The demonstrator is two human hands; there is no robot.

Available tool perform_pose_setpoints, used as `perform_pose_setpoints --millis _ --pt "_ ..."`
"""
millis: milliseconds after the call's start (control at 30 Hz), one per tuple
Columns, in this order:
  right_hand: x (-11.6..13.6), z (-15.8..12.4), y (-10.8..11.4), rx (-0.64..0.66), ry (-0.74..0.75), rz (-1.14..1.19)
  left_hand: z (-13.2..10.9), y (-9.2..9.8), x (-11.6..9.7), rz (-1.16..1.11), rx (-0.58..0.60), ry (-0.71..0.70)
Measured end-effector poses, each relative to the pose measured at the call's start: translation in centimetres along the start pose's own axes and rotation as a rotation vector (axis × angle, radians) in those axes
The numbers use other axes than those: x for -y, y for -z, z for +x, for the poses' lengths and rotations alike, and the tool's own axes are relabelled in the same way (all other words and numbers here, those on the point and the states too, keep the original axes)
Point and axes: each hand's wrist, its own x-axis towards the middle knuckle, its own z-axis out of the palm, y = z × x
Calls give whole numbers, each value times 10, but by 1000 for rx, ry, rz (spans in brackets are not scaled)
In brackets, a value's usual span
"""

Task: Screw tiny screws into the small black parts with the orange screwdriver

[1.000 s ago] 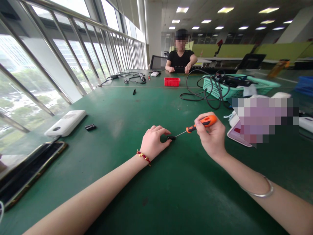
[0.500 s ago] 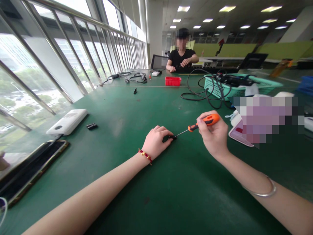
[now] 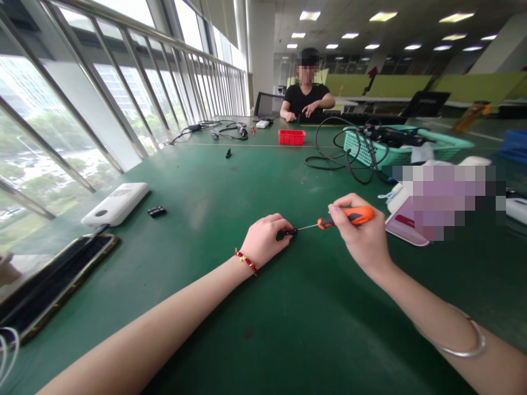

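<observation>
Thumb and fingers of my left hand (image 3: pixel 267 237) pinch a small black part (image 3: pixel 290 232) against the green table (image 3: pixel 247 307); its kind is too small to make out. In my right hand (image 3: pixel 364 236) is a screwdriver (image 3: pixel 359 215) with an orange and black handle, gripped from above with the fingers closed around it. Its thin metal shaft points left, and the tip meets the right end of the black part. The shaft lies almost level.
To the left are a small black block (image 3: pixel 157 211), a white power bank (image 3: pixel 117 204) and a phone (image 3: pixel 61 280). Farther back stand a red tray (image 3: pixel 291 137) and a teal basket (image 3: pixel 448 144) with cables. A person (image 3: pixel 307 99) sits across the table.
The screwdriver's handle has dropped slightly, so its shaft is flatter. My right hand has shifted a little down and right; my left hand keeps its pinch.
</observation>
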Motion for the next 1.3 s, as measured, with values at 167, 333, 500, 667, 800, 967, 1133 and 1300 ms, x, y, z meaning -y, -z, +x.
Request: perform_pose_setpoints --millis 167,333,500,667,800,967,1133,1300 --pt "7 -15 9 35 -92 10 -2 1 -1 -22 9 -1" --pt "4 -24 10 -10 -101 55 -2 1 -1 -32 11 -10" --pt "8 -31 8 37 -97 72 -1 1 -1 -27 20 -10" --pt "14 -37 6 55 -57 7 -1 1 -2 -29 19 -1" --pt "10 -39 2 -3 -6 -22 -1 0 -2 -35 15 -3" --pt "6 -38 4 -38 51 -63 -1 0 -3 -33 16 -1" --pt "6 -37 8 -90 135 -91 0 0 -4 9 12 15" --pt "6 -38 7 -63 140 -114 0 -1 -3 94 -42 82"
